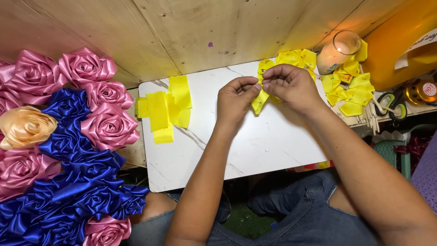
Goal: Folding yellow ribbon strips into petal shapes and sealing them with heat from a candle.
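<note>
A folded piece of yellow satin ribbon (260,98) is held above the white marble-patterned board (255,146), near its far edge. It is pinched from the left by the left hand (235,100), thumb and forefinger closed on its upper part, and from the right by the right hand (293,86), whose fingertips are likewise closed on the ribbon's top. Cut yellow ribbon strips (166,109) are laid in a loose pile on the board's far left corner. Folded yellow ribbon pieces (350,89) are heaped at the far right, around a lit candle in a glass (337,52). Scissors with green handles (390,104) are seen just beyond that heap. Pink, blue and one peach satin ribbon roses (68,136) are massed to the left of the board
</note>
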